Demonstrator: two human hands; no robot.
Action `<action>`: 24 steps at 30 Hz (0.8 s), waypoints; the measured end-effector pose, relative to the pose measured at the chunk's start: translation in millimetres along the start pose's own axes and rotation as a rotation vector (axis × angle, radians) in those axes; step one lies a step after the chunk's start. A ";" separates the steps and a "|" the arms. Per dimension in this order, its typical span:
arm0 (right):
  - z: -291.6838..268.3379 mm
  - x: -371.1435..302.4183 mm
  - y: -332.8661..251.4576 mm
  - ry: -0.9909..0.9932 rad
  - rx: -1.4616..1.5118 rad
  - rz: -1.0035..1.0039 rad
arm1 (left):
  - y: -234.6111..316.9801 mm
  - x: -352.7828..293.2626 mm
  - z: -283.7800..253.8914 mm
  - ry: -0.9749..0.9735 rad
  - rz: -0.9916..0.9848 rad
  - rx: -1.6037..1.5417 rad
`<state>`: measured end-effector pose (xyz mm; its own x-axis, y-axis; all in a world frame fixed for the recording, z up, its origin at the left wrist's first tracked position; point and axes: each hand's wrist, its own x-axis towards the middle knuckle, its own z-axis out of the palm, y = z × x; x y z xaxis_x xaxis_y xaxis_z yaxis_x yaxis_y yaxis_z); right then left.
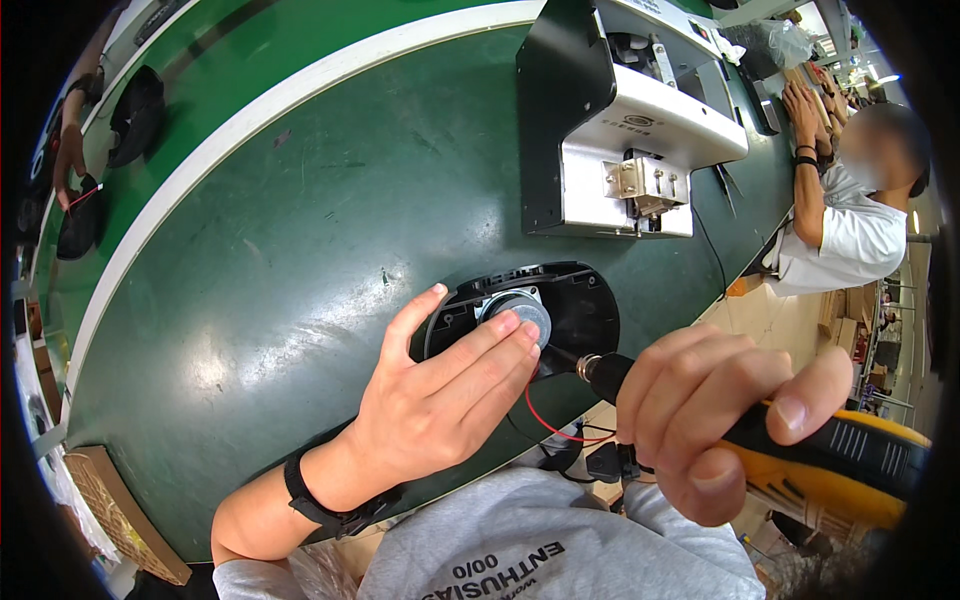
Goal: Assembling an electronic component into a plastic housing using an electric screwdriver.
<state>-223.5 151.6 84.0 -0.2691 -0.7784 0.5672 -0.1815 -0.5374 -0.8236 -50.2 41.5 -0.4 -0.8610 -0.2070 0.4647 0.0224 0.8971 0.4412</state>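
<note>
My left hand (440, 400) lies over a black oval plastic shell (590, 300) on the table, its fingers stretched out. The fingertips press on a round grey speaker (525, 312) seated in the shell, while the thumb reaches the shell's rim. My right hand (710, 410) is closed around a yellow and black electric screwdriver (860, 455). The screwdriver's bit points left, its tip at the shell's edge beside the speaker; whether it sits on a screw is hidden. A red wire (545, 425) curves out from beneath my left fingers towards me.
Beyond the shell stands a metal bench machine (640, 130) with a black side panel. A cable (712, 250) runs down from it. Black curved parts (135, 115) lie across the white table divider at the far left, near another person's hand. Another person (850, 200) sits at the right.
</note>
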 end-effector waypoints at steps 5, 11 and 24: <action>0.0 2.0 0.6 -0.044 -0.010 -0.021 | 0.2 0.6 -0.2 0.000 0.002 0.000; 3.4 -0.2 1.9 -0.060 -0.034 -0.045 | 0.3 0.6 1.8 0.023 -0.003 0.015; 4.6 -4.3 6.8 -0.048 -0.001 -0.039 | 1.8 -2.1 3.9 0.038 0.017 0.043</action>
<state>-219.2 149.8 76.0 -0.2164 -0.7712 0.5987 -0.1924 -0.5675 -0.8006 -50.4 45.1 -3.6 -0.8408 -0.2051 0.5011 0.0146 0.9165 0.3997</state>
